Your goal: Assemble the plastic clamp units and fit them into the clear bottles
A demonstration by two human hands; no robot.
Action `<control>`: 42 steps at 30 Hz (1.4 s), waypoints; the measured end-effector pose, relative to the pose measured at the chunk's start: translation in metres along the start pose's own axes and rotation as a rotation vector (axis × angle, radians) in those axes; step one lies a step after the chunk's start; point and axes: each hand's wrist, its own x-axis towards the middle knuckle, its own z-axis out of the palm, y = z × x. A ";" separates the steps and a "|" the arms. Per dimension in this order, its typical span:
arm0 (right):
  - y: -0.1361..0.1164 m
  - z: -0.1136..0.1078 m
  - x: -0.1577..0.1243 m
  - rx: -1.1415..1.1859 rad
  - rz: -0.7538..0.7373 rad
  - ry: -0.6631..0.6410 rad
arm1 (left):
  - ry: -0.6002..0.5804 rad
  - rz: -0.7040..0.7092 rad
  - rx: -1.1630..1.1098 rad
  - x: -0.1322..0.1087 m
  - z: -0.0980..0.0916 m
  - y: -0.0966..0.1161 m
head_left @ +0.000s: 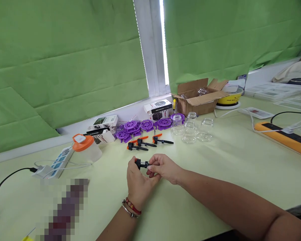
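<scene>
A small black fitting (141,164) with a red tip sits between two bare hands, just above a pale tabletop (190,207), as I watch from afar through the head-worn camera. The left hand (137,182), a red band (133,206) and a silver bangle (129,212) at its wrist, curls around the fitting's thicker end. The right hand (163,167) closes its fingertips in a pinch at the slim end; how firmly either grips, I cannot tell. Just beyond lie three similar black pieces (146,144) with orange levers, apart from the hands. Behind them I see purple discs (147,125) spread in a row toward the wall, with four clear jars (190,134) standing at the row's right end. Two groups of printed cartons, one at left (104,122) and one near the window post (158,106), back the discs, and an open cardboard box (199,107) stands behind the jars, a yellow bowl (229,97) beside it. An orange-lidded container (90,152) tilts near a white power strip (62,162) at left; an orange-and-black strip (281,138) lies at far right. Green sheets (65,60) cover the background.
</scene>
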 end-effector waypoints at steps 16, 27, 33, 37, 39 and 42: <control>0.003 0.002 -0.001 -0.169 0.057 -0.037 | -0.138 0.063 0.202 -0.002 0.006 -0.001; 0.008 0.005 0.001 -0.174 0.005 -0.043 | -0.179 0.105 0.246 -0.002 0.002 0.002; 0.009 0.006 0.001 -0.158 -0.001 -0.047 | -0.196 0.119 0.245 -0.002 0.002 0.002; 0.010 0.006 0.002 -0.179 0.009 -0.040 | -0.231 0.111 0.242 -0.002 0.003 0.001; 0.011 0.005 0.001 -0.193 0.018 -0.036 | -0.237 0.111 0.244 -0.001 0.003 0.001; 0.010 0.005 0.001 -0.209 0.034 -0.041 | -0.246 0.106 0.246 -0.001 0.002 0.001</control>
